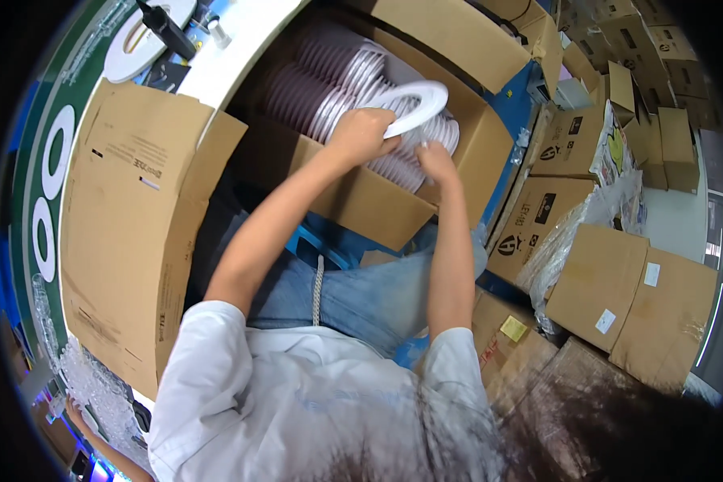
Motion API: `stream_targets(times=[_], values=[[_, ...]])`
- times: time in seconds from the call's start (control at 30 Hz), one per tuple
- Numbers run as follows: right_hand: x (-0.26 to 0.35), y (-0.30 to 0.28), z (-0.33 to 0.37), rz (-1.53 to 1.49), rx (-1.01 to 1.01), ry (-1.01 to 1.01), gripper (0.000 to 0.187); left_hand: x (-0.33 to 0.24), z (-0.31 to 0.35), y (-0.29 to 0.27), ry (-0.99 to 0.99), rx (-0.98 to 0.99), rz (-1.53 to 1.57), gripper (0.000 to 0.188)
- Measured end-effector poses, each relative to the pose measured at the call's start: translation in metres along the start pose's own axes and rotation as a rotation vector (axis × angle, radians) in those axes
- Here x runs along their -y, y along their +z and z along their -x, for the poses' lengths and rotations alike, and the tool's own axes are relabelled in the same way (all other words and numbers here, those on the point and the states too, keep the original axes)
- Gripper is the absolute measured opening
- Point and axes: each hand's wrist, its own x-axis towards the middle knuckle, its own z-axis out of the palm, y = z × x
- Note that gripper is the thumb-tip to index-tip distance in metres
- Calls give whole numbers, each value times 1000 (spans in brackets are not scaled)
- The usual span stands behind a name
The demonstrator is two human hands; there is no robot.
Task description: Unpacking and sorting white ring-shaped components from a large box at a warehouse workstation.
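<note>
My left hand (363, 136) is closed on the edge of a flat white ring (432, 98), which is tilted above an open cardboard box (353, 195). Inside the box, rows of similar rings (317, 108) stand packed on edge, white on the right side and darker in the shade at the left. My right hand (436, 164) reaches in at the box's right side, just below the held ring. Its fingers are drawn together and a little blurred against the rings. Whatever they pinch is too small or hidden to make out.
A folded cardboard sheet (124, 217) leans along the white-edged table at left. Beyond it, two white rings (58, 153) lie on a green surface. Closed cartons (590, 281) and clear plastic wrap (574, 229) crowd the right. Another person's arm (108, 450) shows at lower left.
</note>
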Motion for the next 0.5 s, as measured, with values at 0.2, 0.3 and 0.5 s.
stream_targets(times=[0.2,0.3,0.5], values=[[-11,-9,14,-1063,37,-140,30,10,-2,22,-319,-35,79,23],[2,10,31,-1004,-289,-203,40,52,26,55,-619,-329,498,31],[-10,57,50,-1384,-198,-318,58,52,47,92,-1083,-452,1603,51]])
